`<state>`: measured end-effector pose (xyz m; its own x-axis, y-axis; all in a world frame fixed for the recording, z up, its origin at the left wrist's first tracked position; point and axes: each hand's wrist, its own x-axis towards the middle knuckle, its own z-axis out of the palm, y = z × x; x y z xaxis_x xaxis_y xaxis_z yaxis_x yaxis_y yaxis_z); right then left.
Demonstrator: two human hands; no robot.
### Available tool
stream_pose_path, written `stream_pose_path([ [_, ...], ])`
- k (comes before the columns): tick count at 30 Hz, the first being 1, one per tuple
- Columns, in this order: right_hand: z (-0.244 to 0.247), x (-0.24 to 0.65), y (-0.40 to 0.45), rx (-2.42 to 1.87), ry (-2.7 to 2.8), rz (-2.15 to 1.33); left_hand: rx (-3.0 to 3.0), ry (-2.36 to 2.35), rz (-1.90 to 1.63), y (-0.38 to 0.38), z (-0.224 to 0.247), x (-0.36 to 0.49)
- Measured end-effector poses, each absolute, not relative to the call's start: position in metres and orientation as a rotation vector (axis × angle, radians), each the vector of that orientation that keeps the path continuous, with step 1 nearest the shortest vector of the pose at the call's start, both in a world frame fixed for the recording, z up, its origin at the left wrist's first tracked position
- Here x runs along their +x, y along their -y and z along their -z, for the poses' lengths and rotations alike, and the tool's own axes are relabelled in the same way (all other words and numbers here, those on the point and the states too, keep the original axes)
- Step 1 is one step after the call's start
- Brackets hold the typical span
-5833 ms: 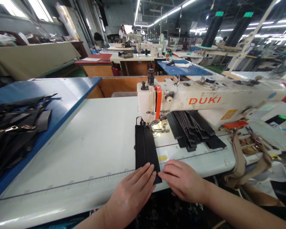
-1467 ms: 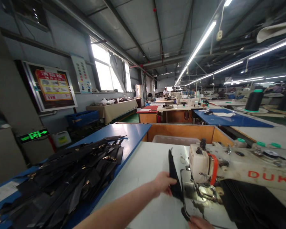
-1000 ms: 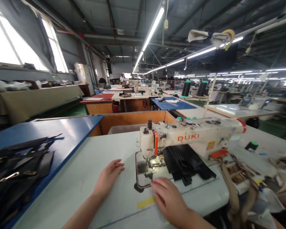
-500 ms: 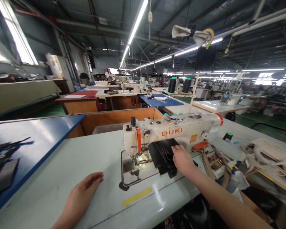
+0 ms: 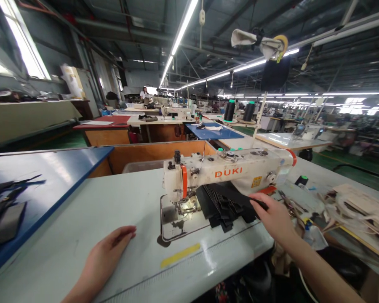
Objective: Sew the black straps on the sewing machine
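Note:
My right hand (image 5: 273, 214) pinches the right end of a long black strip (image 5: 240, 195). The strip's other end lies over a fanned pile of black strips (image 5: 222, 210) under the arm of a white sewing machine (image 5: 222, 170). The needle and presser foot stand over a metal plate (image 5: 173, 229), left of the pile. On the pale tabletop my left hand (image 5: 112, 248) rests with its fingers stretched out and nothing in it, left of the plate.
A blue-topped table (image 5: 66, 185) with dark pieces adjoins on the left. Scissors, tan scraps (image 5: 344, 206) and a black thread spool (image 5: 301, 181) lie on the right. Yellow tape (image 5: 180, 256) marks the front of the tabletop. A person (image 5: 144, 94) stands far back.
My right hand has moved right, from the pile's edge, drawing out one black strip. My left hand has stayed nearly in place.

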<state>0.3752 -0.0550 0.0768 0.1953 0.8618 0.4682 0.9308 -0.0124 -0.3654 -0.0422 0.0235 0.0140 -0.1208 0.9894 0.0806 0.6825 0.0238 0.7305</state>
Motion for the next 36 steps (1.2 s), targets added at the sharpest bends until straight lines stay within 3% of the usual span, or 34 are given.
stream_pose_path([
  [7, -0.096, 0.345, 0.115, -1.466, 1.767, -0.184, 1.610, -1.525, -0.888, 0.048, -0.026, -0.007],
  [13, -0.071, 0.265, 0.073, -1.277, 2.122, -0.608, 1.430, -0.955, -0.400, 0.097, -0.027, 0.027],
  [20, -0.014, 0.198, 0.039, -0.943, 2.119, 0.035, 1.176, -1.319, -0.605, 0.060, -0.009, 0.019],
  [28, 0.070, 0.202, 0.014, -0.891, 2.376, 0.108, 1.263, -1.531, -0.588, 0.019, 0.001, 0.043],
  [36, 0.073, 0.211, 0.007, -0.787, 2.456, 0.341, 1.710, -1.837, -0.943, 0.077, -0.030, -0.057],
])
